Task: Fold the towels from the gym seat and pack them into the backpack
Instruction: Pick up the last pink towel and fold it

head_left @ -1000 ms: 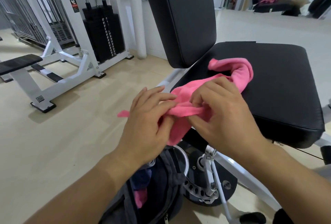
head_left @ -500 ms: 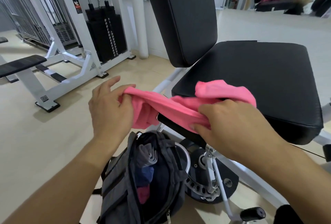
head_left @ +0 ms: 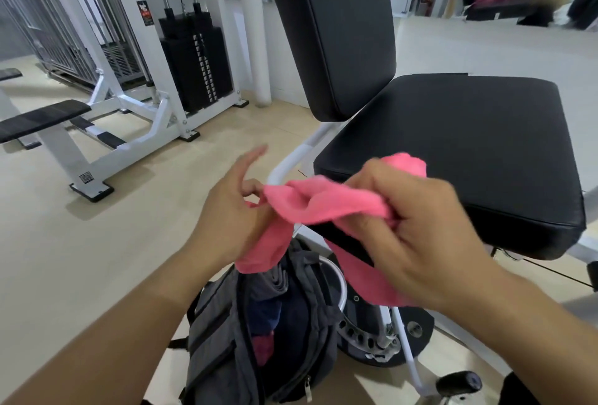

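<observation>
Roughly midway through one towel: a pink towel (head_left: 323,207) hangs bunched and unfolded between two bare hands, held in the air just off the near corner of the gym seat (head_left: 453,158).

The right hand (head_left: 417,226) has its fingers curled around one bunched end of the towel, gripping it firmly. From under that hand a loose tail of the cloth drops down in front of the seat's edge. The left hand (head_left: 233,210) is mostly spread, its long fingers straight and pointing away; it catches the towel's other end low, near the thumb and palm, though exactly how it pinches the cloth is hidden. Another fold of towel sags below this hand.

Directly beneath both hands, a grey backpack (head_left: 223,340) stands on the floor with its main compartment unzipped. Inside it sit grey, dark blue and pink cloth, which suggests some towels are already packed. No other towel lies on the part of the seat that shows, so this may well be the last one. It has yet to be folded flat and lowered into the bag.

Beyond the right hand, the seat is a black padded cushion with an upright black backrest (head_left: 330,29), on a white metal frame. Beyond the left hand stretches a pale wood-look floor, with a white weight-stack machine (head_left: 194,61) and a low black bench pad (head_left: 42,120) well apart from the hands. A blurred mirror reflection shows at the far upper right.
</observation>
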Action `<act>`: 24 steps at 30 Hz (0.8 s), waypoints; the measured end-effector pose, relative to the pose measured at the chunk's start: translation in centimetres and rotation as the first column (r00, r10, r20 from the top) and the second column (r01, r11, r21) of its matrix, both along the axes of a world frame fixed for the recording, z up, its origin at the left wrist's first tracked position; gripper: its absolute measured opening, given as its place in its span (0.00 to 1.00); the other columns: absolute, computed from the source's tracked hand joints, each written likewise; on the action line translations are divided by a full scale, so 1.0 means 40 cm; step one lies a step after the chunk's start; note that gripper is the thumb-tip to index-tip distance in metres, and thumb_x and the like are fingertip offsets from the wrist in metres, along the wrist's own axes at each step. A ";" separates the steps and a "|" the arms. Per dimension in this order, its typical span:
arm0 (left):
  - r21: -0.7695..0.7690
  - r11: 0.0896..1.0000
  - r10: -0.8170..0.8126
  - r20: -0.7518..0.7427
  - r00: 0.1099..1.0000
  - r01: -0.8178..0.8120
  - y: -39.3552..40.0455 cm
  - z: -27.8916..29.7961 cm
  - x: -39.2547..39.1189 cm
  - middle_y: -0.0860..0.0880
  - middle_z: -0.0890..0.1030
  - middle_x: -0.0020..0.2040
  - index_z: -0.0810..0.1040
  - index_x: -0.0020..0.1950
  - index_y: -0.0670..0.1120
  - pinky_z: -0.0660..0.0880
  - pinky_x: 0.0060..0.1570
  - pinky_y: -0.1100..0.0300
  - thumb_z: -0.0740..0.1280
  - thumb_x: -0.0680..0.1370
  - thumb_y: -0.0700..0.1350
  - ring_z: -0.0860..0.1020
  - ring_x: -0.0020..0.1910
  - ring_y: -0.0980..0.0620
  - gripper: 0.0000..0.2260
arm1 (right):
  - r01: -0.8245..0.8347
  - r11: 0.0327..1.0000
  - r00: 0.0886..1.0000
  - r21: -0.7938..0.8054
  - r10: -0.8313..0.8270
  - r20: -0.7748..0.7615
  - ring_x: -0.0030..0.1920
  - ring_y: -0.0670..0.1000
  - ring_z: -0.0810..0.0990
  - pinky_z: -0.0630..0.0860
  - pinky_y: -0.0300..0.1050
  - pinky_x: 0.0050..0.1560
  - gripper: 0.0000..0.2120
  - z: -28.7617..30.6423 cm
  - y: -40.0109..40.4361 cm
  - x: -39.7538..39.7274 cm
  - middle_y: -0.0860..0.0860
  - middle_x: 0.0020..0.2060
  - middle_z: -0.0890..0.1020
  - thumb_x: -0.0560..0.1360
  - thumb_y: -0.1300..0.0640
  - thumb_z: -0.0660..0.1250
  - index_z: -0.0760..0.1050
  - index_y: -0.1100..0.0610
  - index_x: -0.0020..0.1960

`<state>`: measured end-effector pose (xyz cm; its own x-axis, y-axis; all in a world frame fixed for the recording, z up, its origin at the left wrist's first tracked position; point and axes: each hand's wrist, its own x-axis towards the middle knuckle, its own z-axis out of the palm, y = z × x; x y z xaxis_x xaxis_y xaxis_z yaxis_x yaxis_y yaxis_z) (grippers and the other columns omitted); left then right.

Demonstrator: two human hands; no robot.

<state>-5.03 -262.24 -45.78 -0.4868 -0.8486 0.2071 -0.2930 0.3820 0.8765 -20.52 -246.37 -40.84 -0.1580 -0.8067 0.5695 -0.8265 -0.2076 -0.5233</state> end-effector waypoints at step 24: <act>0.064 0.978 0.208 -0.147 0.967 -0.200 -0.052 0.017 0.030 0.47 0.80 0.37 0.81 0.45 0.39 0.70 0.36 0.59 0.65 0.79 0.41 0.75 0.37 0.53 0.07 | -0.383 0.731 0.917 0.565 0.228 0.327 0.33 0.48 0.79 0.76 0.45 0.33 0.10 0.136 0.059 -0.080 0.49 0.33 0.81 0.72 0.61 0.77 0.76 0.54 0.39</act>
<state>-3.83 -264.31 -45.09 -0.2681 -0.9376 0.2216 -0.2222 0.2840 0.9327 -23.72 -244.02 -35.38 0.1010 -0.9920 -0.0758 -0.6207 -0.0033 -0.7840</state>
